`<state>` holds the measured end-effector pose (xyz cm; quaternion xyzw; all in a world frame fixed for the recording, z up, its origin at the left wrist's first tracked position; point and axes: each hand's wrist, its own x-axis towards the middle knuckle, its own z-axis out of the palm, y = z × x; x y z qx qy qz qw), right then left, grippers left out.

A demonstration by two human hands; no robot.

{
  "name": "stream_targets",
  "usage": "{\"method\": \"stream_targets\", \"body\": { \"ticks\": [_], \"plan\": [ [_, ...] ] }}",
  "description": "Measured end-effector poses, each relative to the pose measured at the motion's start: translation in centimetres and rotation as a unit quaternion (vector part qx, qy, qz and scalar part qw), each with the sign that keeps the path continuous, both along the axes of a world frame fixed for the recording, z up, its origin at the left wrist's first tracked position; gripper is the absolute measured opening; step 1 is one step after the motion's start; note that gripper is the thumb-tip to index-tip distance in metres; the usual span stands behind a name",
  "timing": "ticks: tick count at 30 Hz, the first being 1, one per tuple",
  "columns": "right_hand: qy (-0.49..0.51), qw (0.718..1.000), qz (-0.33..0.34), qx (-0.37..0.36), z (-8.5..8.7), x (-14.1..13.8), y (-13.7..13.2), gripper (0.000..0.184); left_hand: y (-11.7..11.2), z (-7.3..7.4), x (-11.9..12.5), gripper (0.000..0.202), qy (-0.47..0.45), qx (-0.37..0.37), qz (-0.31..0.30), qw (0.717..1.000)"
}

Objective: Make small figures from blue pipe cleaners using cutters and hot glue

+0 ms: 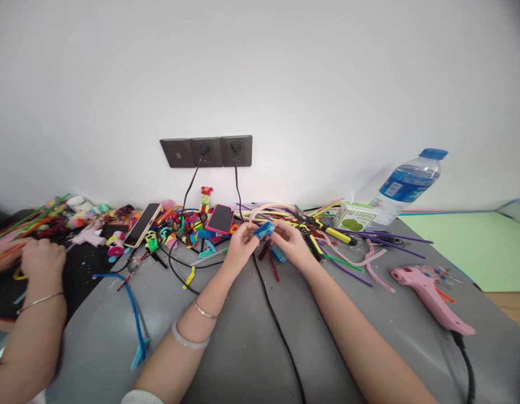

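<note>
In the middle of the head view, my left hand (245, 240) pinches one end of a blue pipe cleaner piece (263, 229), folded into a short bundle. The fingers of my right hand (288, 242) are closed on its other end. The piece is held just above the grey table (243, 348). Below my right hand lies another blue fuzzy piece (279, 254), partly hidden by the fingers. Close by is a dark red glittery pipe cleaner (274, 265). Yellow-handled pliers (312, 241) rest to the right of my right hand.
A pink glue gun (432, 297), a tilted water bottle (406, 188) and a green-white box (355, 216) are at right. Left are phones (144, 224), small pipe-cleaner figures (115, 244) and a long blue pipe cleaner (136, 311). A black cable (272, 314) crosses the table. Another person's hand (43, 258) works far left.
</note>
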<state>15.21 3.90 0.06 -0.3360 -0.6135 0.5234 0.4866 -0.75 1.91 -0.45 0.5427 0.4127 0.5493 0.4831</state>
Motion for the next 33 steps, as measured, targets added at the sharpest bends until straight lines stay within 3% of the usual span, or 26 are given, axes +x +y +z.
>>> {"method": "stream_targets", "body": {
  "ticks": [10,33],
  "plan": [
    [-0.015,1.000,0.001,0.013,0.34,0.01,-0.16,0.033,-0.05,-0.32,0.13,0.022,0.019,0.036,0.002,0.999],
    [0.001,1.000,0.006,0.002,0.27,0.02,-0.15,0.030,-0.07,-0.69,-0.03,0.017,0.033,0.043,-0.005,0.999]
  ]
}}
